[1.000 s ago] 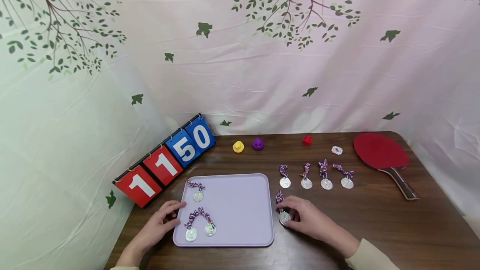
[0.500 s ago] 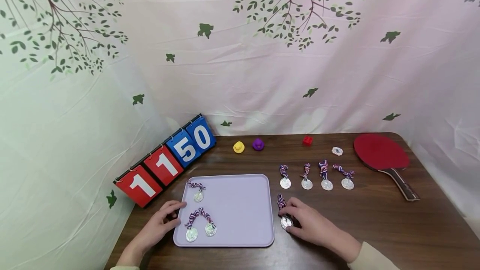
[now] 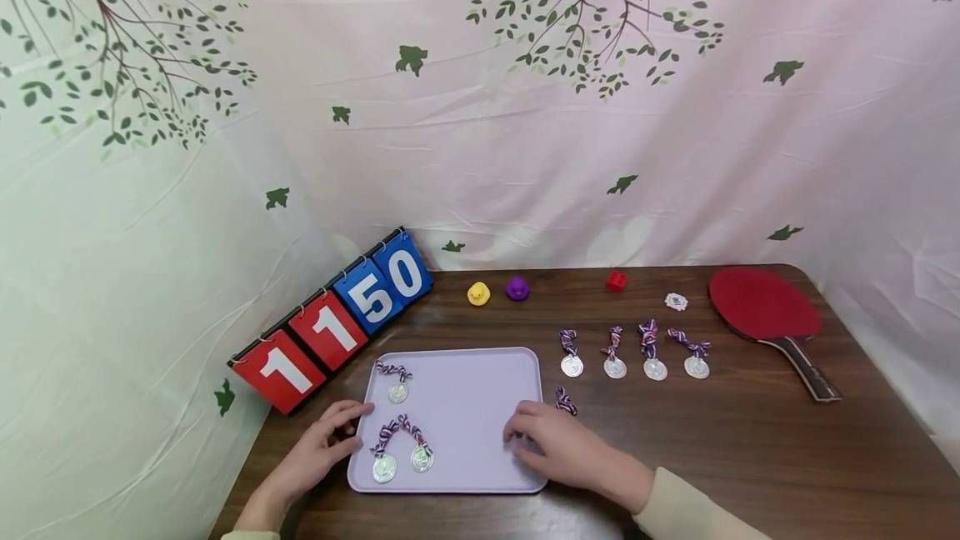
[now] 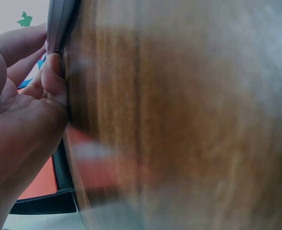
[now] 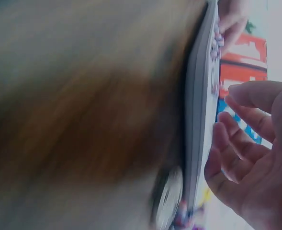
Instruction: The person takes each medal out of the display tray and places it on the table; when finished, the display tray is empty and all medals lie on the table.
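My left hand (image 3: 318, 448) rests at the left rim of the lilac tray (image 3: 480, 390), its fingertips on the edge. My right hand (image 3: 558, 444) hovers over the tray's right side, and in the right wrist view its loosely bent fingers (image 5: 227, 167) hold nothing. On the tray lie silver medals: one medal (image 3: 398, 392) at the upper left, another medal (image 3: 385, 468) and a third medal (image 3: 422, 458) at the lower left. Right of the tray, a striped ribbon (image 3: 566, 400) shows past my right hand, which hides its disc in the head view; the right wrist view shows a silver disc (image 5: 169, 199) beside the tray edge.
Several medals lie in a row right of the tray, from one medal (image 3: 572, 366) to another (image 3: 697, 367). A flip scoreboard (image 3: 330, 323) leans at the left. Behind are a yellow duck (image 3: 478, 294), purple duck (image 3: 517, 288), red brick (image 3: 617, 281), white tag (image 3: 676, 302) and table tennis bat (image 3: 765, 302).
My right hand has let go of the medal beside the tray, after shifting it slightly towards me, and has moved left over the tray. My left hand has stayed at the rim.
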The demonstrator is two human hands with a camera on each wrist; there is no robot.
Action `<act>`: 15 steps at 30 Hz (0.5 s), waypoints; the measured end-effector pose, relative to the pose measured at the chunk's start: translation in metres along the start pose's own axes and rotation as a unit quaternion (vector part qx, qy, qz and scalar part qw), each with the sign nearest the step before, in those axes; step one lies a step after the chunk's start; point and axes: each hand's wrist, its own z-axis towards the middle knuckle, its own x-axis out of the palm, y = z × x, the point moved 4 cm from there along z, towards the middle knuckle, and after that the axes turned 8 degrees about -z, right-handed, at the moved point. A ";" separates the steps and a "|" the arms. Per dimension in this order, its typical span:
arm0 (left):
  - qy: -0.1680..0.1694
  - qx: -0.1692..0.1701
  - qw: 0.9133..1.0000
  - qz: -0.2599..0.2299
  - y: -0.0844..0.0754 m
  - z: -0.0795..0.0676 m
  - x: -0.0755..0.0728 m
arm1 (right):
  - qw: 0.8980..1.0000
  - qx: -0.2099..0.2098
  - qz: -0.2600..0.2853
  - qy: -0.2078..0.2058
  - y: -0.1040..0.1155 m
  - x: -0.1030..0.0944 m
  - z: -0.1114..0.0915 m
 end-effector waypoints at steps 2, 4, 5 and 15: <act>0.001 -0.003 1.000 0.000 -0.001 -0.001 0.000 | 1.000 -0.019 -0.004 0.007 0.010 0.007 0.009; 0.000 -0.005 1.000 -0.002 -0.002 -0.001 0.000 | 0.999 -0.034 -0.010 0.012 0.021 0.014 0.018; 0.000 -0.007 1.000 -0.002 -0.002 -0.001 -0.001 | 0.999 -0.041 -0.013 0.015 0.025 0.017 0.023; 0.000 -0.009 1.000 0.004 -0.002 -0.001 -0.001 | 0.996 -0.064 -0.057 0.034 0.065 0.042 0.061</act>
